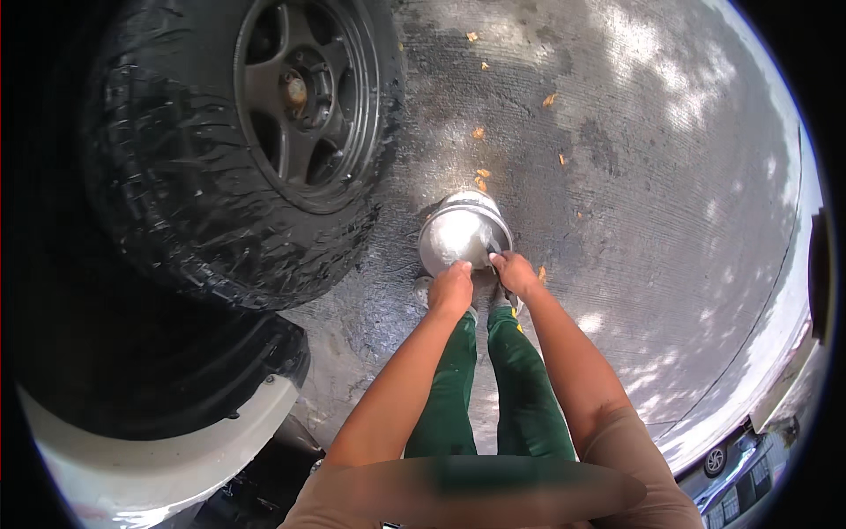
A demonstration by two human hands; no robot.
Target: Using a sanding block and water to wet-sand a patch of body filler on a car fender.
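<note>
A shiny silver metal bucket (460, 231) is in front of my feet, over the wet pavement. My left hand (452, 287) is closed on its near edge, with the thumb at the metal. Beside it, my right hand (516, 271) is closed around a dark, narrow object (491, 249) at the bucket's near right edge. What kind of object that is, I cannot make out. Both arms reach straight down. To the left of the bucket stands a large wet black tire (220, 229) on a dark spoked wheel rim (300, 93).
A white vehicle fender (176, 458) with a black wheel-arch liner (282, 370) is at lower left. Dry yellow leaves (478, 133) are scattered over the grooved concrete (617, 203). At the lower right edge is a parked car (736, 467). My green trouser legs (529, 379) are below the bucket.
</note>
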